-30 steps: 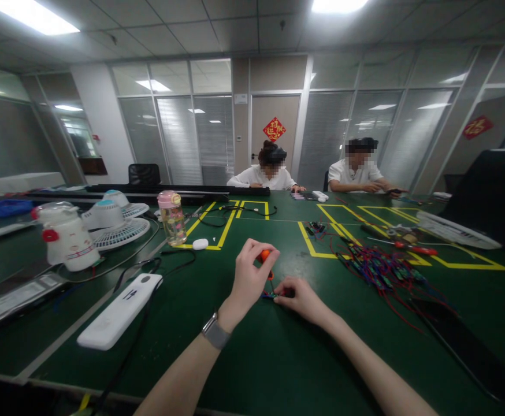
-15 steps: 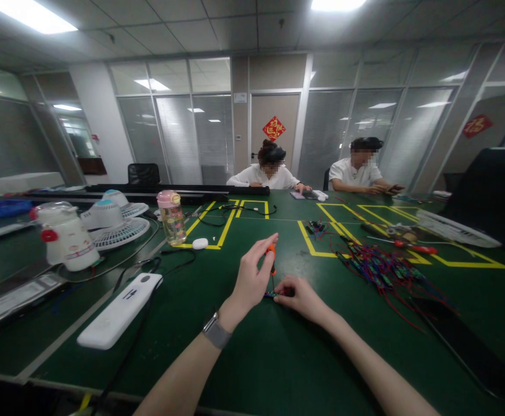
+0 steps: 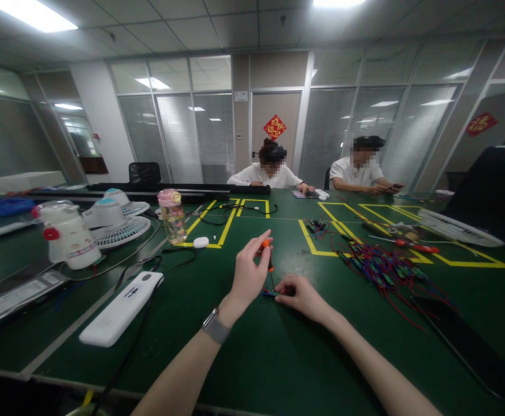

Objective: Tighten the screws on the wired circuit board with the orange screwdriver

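My left hand (image 3: 252, 266), with a watch on its wrist, is closed around the orange and black handle of a screwdriver (image 3: 270, 267). The screwdriver stands nearly upright, tilted slightly left at the top, and its shaft points down at a small circuit board (image 3: 270, 293) on the green table (image 3: 252, 358). Low on the table, my right hand (image 3: 298, 293) pinches the board's right end between thumb and fingers. Fingers partly cover the board, and the exact contact of the screwdriver tip is too small to make out.
At the right lies a tangled pile of wired circuit boards (image 3: 378, 266), with a red-handled screwdriver (image 3: 417, 247) behind it. A white power bank-like case (image 3: 122, 309), a pink-lidded bottle (image 3: 173, 216) and small fans (image 3: 120, 231) stand left. Two people sit across the table.
The top of the screwdriver has tipped a little to the left, and my left hand has shifted slightly left with it. My right hand stays at the board.
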Demonstrator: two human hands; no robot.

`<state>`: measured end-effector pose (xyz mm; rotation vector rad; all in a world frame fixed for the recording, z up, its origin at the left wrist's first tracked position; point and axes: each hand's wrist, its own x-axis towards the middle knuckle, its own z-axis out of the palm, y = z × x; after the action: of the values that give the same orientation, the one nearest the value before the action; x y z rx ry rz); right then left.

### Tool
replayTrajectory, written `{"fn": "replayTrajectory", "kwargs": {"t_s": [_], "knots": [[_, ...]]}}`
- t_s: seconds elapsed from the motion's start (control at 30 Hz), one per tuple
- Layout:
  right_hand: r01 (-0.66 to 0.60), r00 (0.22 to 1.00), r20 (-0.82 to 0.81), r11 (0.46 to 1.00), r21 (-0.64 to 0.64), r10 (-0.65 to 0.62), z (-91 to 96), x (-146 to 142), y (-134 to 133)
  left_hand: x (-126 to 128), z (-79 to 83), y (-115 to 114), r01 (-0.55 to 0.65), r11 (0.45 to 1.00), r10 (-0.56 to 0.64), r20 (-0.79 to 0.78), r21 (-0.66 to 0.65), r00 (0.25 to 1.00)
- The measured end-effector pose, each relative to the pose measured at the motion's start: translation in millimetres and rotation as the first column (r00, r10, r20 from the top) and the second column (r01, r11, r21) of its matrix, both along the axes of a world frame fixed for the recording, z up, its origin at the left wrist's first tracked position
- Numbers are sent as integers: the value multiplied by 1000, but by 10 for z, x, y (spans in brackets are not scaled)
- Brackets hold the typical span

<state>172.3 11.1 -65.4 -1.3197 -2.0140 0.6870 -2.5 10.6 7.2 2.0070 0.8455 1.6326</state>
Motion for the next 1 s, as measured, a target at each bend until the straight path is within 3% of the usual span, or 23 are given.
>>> {"fn": "replayTrajectory", "kwargs": {"t_s": [0.3,0.37,0.53,0.7,0.9,1.0], "knots": [[4,999,-34,1000,-27,-5,-18,0,8,24,-15,-12,192,978,-192,13,-76,981],[4,999,-33,1000,-24,-5,-12,3,5,27,-17,-19,153,987,-153,-4,-59,988],[-8,999,-36,999,-40,7,5,7,-5,17,3,-54,-64,995,73,-106,79,992],[-8,999,-36,999,-37,7,-16,3,6,24,24,-85,-3,995,14,-110,97,994],[-5,999,-45,999,-41,3,-18,0,3,33,-4,-61,-132,982,144,-88,133,986],[-5,998,-55,999,-45,3,-22,0,6,31,-4,-64,-98,988,110,-97,118,989]]}}
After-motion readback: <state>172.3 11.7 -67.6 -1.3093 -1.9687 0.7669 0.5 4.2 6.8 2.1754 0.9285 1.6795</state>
